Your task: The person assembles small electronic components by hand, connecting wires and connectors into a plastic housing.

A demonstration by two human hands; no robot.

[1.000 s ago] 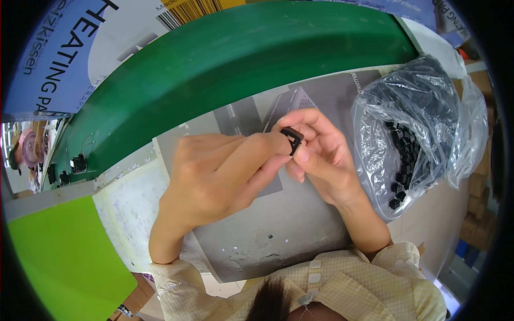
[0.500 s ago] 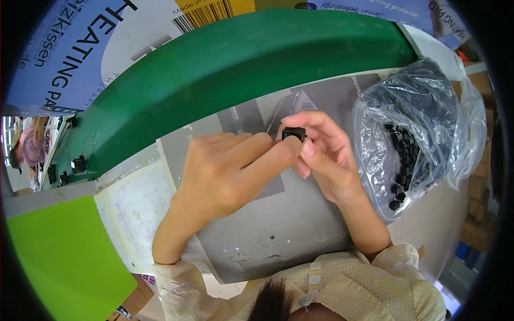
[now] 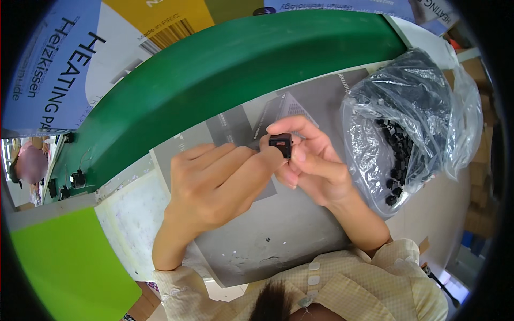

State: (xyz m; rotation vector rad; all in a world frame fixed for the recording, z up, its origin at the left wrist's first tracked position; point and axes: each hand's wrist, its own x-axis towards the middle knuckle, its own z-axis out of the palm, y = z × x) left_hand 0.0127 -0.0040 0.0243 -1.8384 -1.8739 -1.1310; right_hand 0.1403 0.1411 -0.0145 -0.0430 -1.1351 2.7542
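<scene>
Between the fingertips of both hands is a small black plastic housing (image 3: pixel 280 143), held above the middle of the work surface. A rectangular recess shows on the side of it that faces up. My left hand (image 3: pixel 214 184) is closed, its thumb and forefinger pinching the housing from the left, with the back of the hand turned up. My right hand (image 3: pixel 321 168) grips the same part from the right with thumb and curled fingers. The fingers cover some of its lower and left edges.
Right of my hands lies a clear plastic bag (image 3: pixel 369 160) with several black parts (image 3: pixel 399 155) in it. Grey printed cardboard (image 3: pixel 289 230) covers the work surface. Behind it runs a green belt (image 3: pixel 214 80), with printed boxes (image 3: pixel 59 69) beyond. A bright green panel (image 3: pixel 64 251) is at left.
The black housing has turned, so its rectangular recess shows more plainly. Both hands sit slightly further left in the picture; the whole scene has shifted a little too.
</scene>
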